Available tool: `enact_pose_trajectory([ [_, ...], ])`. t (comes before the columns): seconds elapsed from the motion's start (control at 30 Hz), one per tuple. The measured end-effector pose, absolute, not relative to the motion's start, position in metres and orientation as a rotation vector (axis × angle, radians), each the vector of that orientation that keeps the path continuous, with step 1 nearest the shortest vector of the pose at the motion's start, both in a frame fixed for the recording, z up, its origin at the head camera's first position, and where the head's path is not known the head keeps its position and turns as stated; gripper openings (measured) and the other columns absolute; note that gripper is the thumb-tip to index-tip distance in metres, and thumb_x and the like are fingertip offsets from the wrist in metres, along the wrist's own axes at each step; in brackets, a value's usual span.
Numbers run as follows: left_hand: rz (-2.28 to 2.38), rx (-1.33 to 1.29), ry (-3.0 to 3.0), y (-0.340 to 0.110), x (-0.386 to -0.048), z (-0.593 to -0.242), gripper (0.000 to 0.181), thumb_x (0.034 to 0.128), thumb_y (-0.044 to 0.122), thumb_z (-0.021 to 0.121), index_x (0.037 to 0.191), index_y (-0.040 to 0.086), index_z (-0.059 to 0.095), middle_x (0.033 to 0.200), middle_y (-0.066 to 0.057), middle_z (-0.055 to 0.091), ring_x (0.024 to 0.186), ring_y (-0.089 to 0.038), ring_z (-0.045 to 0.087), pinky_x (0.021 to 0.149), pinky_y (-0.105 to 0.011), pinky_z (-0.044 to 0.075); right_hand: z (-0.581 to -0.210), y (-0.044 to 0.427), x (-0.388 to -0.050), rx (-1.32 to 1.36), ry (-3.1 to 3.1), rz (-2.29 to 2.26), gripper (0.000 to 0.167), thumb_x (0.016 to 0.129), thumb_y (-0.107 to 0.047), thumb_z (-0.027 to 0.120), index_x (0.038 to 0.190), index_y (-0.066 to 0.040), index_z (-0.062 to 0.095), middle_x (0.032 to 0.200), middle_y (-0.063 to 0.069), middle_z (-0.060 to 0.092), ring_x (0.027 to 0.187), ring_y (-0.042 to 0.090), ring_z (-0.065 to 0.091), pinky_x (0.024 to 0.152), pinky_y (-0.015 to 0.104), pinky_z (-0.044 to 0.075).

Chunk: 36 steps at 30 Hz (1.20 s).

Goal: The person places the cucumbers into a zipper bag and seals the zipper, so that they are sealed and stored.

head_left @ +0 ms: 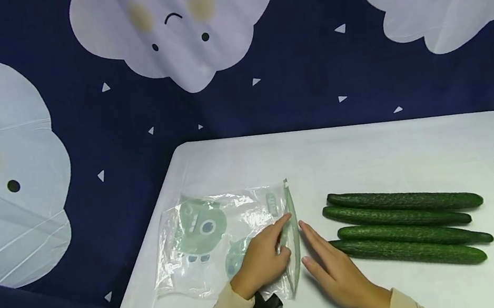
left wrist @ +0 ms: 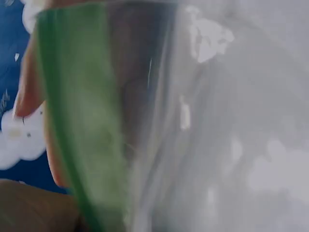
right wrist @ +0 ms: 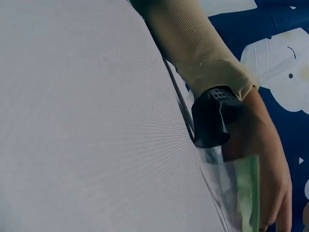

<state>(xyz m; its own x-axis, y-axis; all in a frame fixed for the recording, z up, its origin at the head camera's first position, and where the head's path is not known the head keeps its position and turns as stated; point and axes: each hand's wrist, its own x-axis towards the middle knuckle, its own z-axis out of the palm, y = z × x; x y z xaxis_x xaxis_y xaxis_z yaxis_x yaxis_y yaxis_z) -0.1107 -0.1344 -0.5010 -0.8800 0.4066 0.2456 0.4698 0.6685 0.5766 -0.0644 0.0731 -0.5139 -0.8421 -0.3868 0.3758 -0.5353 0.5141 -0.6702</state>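
A clear zip bag (head_left: 248, 212) with green printed figures lies flat, its green strip (head_left: 297, 253) on the right side and slightly raised. My left hand (head_left: 260, 261) is over the bag beside this strip, index finger extended to its edge. The left wrist view shows the green strip (left wrist: 89, 96) close up, with some fingers (left wrist: 31, 89) beyond it. Just right of the strip is my right hand (head_left: 342, 275), fingers straight and holding nothing. In the right wrist view, the strip (right wrist: 248, 193) stands in front of my left hand (right wrist: 265, 159).
Several long green cucumbers (head_left: 407, 228) lie side by side on the white table (head_left: 348, 160), to the right of the bag. A dark blue cloth (head_left: 302, 76) with cloud faces hangs behind the table. A black wrist device (head_left: 268, 305) sits under my left wrist.
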Motion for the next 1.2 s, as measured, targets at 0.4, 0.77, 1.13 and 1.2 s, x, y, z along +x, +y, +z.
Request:
enact_pose_trajectory([
  [0.4, -1.704, -0.769, -2.774, -0.161, -0.131, -0.505, 0.074, 0.0806, -0.007, 0.057, 0.150, 0.016, 0.052, 0.082, 0.001, 0.053, 0.054, -0.009, 0.060, 0.051, -0.026, 0.052, -0.518, 0.072, -0.071, 0.809, -2.607, 1.235, 0.071, 0.104, -0.024, 0.056, 0.164, -0.011, 0.021, 0.166, 0.011, 0.028, 0.150, 0.029, 0.031, 0.118, 0.020, 0.016],
  [0.77, -1.533, -0.826, -2.782, -0.164, -0.131, -0.503, 0.079, 0.0770, -0.002, 0.066, 0.153, 0.013, 0.050, 0.089, 0.003, 0.054, 0.073, -0.004, 0.051, 0.059, -0.019, 0.046, -0.513, 0.049, -0.086, 0.847, -2.570, 1.243, 0.077, 0.101, -0.027, 0.061, 0.165, -0.013, 0.020, 0.166, 0.006, 0.027, 0.153, 0.039, 0.018, 0.120, 0.048, 0.021],
  [1.13, -1.635, -0.789, -2.766, -0.165, -0.125, -0.502, 0.081, 0.0789, -0.004, 0.067, 0.155, 0.005, 0.043, 0.099, 0.001, 0.055, 0.076, -0.005, 0.052, 0.058, -0.018, 0.048, -0.518, 0.047, -0.085, 0.887, -2.609, 1.072, 0.076, 0.102, -0.023, 0.058, 0.164, -0.005, 0.018, 0.167, 0.012, 0.022, 0.152, 0.036, 0.023, 0.122, 0.036, 0.018],
  [1.2, -1.668, -0.776, -2.762, -0.165, -0.124, -0.503, 0.082, 0.0789, -0.005, 0.066, 0.156, 0.004, 0.041, 0.102, 0.000, 0.055, 0.078, -0.006, 0.052, 0.058, -0.017, 0.048, -0.519, 0.048, -0.084, 0.928, -2.610, 1.014, 0.074, 0.102, -0.019, 0.056, 0.163, -0.003, 0.018, 0.167, 0.013, 0.023, 0.151, 0.037, 0.025, 0.122, 0.040, 0.020],
])
